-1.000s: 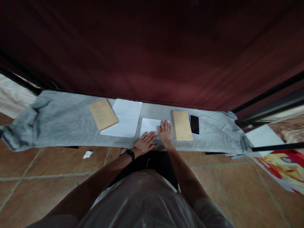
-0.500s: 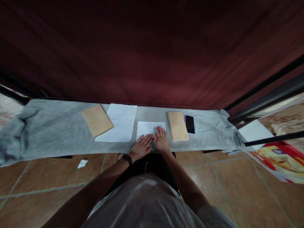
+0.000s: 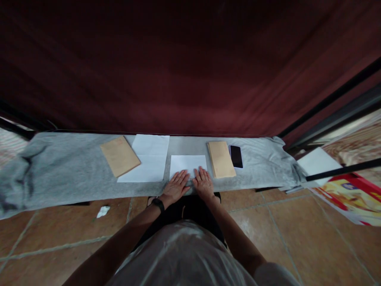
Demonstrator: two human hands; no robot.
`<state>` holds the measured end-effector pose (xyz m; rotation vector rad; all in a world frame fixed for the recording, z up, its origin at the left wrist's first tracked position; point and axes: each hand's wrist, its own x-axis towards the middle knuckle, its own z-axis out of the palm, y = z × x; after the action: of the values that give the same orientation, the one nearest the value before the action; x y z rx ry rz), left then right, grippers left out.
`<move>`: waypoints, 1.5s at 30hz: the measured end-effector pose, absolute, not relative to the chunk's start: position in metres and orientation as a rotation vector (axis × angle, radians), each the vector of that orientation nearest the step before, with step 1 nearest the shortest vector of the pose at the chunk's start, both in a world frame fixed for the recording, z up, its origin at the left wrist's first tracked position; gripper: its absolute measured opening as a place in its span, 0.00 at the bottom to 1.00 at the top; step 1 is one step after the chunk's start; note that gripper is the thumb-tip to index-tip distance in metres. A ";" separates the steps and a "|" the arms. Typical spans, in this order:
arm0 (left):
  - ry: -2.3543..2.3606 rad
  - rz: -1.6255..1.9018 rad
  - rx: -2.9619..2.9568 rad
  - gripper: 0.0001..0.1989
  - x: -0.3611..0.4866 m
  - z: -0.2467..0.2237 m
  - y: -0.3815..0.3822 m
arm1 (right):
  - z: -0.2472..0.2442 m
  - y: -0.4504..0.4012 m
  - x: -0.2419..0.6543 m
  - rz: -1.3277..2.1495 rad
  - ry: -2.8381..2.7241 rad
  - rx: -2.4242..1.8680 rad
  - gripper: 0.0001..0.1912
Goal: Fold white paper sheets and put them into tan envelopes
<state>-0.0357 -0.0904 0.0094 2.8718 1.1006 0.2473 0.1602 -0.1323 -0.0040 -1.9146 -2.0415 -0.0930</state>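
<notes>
A white sheet of paper (image 3: 188,162), seemingly folded, lies in front of me on the grey cloth. My left hand (image 3: 176,186) rests flat over its near left part, fingers stretched out. On the near right part lies my right hand (image 3: 203,183), palm down with the fingers slightly spread. Both hands cover the near edge of the paper. To the left is a larger creased white sheet (image 3: 152,159), partly under a brown envelope (image 3: 120,155). Right of my hands sits a stack of brown envelopes (image 3: 221,159).
A dark-screened phone (image 3: 236,156) lies beside the stack. Grey cloth (image 3: 71,167) covers the narrow table, with a dark red curtain-like surface (image 3: 190,79) behind it. A red and yellow box (image 3: 354,194) stands at the right, and a crumpled white scrap (image 3: 103,211) lies on the tiled floor.
My right hand has slid a little right and toward me across the paper, farther from my left hand. The view has shifted slightly.
</notes>
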 end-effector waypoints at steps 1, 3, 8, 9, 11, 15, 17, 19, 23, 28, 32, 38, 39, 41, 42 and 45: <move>1.136 0.266 2.863 0.31 -0.036 0.009 -0.091 | -0.004 -0.134 0.161 -0.098 -2.034 -1.916 0.28; 1.203 0.310 2.843 0.33 -0.037 0.007 -0.093 | -0.004 -0.137 0.162 -0.100 -2.022 -1.923 0.28; 1.343 0.391 2.802 0.35 -0.042 0.004 -0.099 | -0.002 -0.143 0.164 -0.093 -2.002 -1.953 0.29; 1.373 0.402 2.788 0.35 -0.043 0.004 -0.100 | -0.002 -0.144 0.164 -0.096 -1.997 -1.959 0.29; 1.434 0.428 2.752 0.36 -0.045 0.003 -0.103 | -0.002 -0.145 0.165 -0.099 -1.994 -1.963 0.29; 1.580 0.450 2.657 0.36 -0.048 0.002 -0.108 | -0.002 -0.145 0.166 -0.100 -2.001 -1.954 0.30; 1.654 0.422 2.616 0.35 -0.046 0.003 -0.108 | -0.002 -0.146 0.167 -0.105 -2.007 -1.947 0.30; 1.661 0.401 2.605 0.34 -0.039 0.005 -0.106 | -0.001 -0.146 0.167 -0.111 -2.011 -1.941 0.30; 1.460 0.433 2.673 0.33 -0.015 0.008 -0.100 | -0.001 -0.147 0.167 -0.121 -2.009 -1.923 0.29; 1.370 0.317 2.688 0.31 0.010 0.011 -0.086 | -0.001 -0.146 0.167 -0.129 -2.008 -1.952 0.28; 1.381 0.284 2.678 0.31 0.014 0.016 -0.075 | -0.001 -0.147 0.167 -0.132 -2.000 -1.950 0.28; 1.443 0.283 2.682 0.30 0.009 0.015 -0.063 | -0.002 -0.147 0.167 -0.131 -1.978 -1.930 0.29; 1.451 0.287 2.682 0.30 0.008 0.015 -0.061 | -0.002 -0.147 0.167 -0.129 -1.979 -1.931 0.29; 1.468 0.296 2.679 0.29 0.007 0.014 -0.056 | -0.002 -0.147 0.167 -0.126 -1.984 -1.932 0.29; 1.476 0.297 2.676 0.28 0.007 0.015 -0.053 | -0.002 -0.147 0.167 -0.124 -1.986 -1.931 0.29; 1.499 0.291 2.664 0.28 0.006 0.016 -0.044 | -0.001 -0.147 0.167 -0.115 -1.990 -1.928 0.29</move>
<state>0.0058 -0.0444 0.0161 2.6645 1.4990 0.2911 0.1672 -0.1473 -0.0010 -1.9277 -1.9898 -0.1146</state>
